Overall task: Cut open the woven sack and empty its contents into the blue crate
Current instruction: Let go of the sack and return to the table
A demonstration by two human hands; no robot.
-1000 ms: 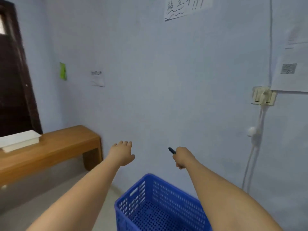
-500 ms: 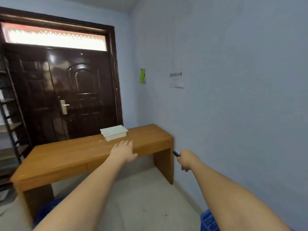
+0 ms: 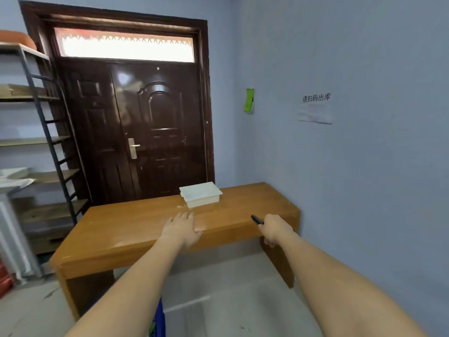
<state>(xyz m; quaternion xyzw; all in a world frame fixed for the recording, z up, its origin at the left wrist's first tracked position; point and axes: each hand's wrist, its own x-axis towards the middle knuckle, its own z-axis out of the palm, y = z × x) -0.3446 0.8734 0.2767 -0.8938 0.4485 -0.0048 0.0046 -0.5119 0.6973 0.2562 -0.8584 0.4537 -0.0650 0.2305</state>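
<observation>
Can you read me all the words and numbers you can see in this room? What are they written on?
"请扫码出库": black heading at the top of the white paper sheet stuck on the blue wall.
Smaller print lower on that sheet: too faint and blurred to read.
Green note on the wall by the door: no writing can be made out.
White box on the wooden table: no label shows.

The wooden table [image 3: 136, 229] is showing a smooth, slightly glossy orange-brown top. The dark door [image 3: 136, 132] is looking lacquered and shiny, with a metal handle [image 3: 132, 147]. The white box [image 3: 201, 197] is looking matt. The wall [image 3: 364, 166] is painted matt blue, carrying a paper notice [image 3: 315, 110].
</observation>
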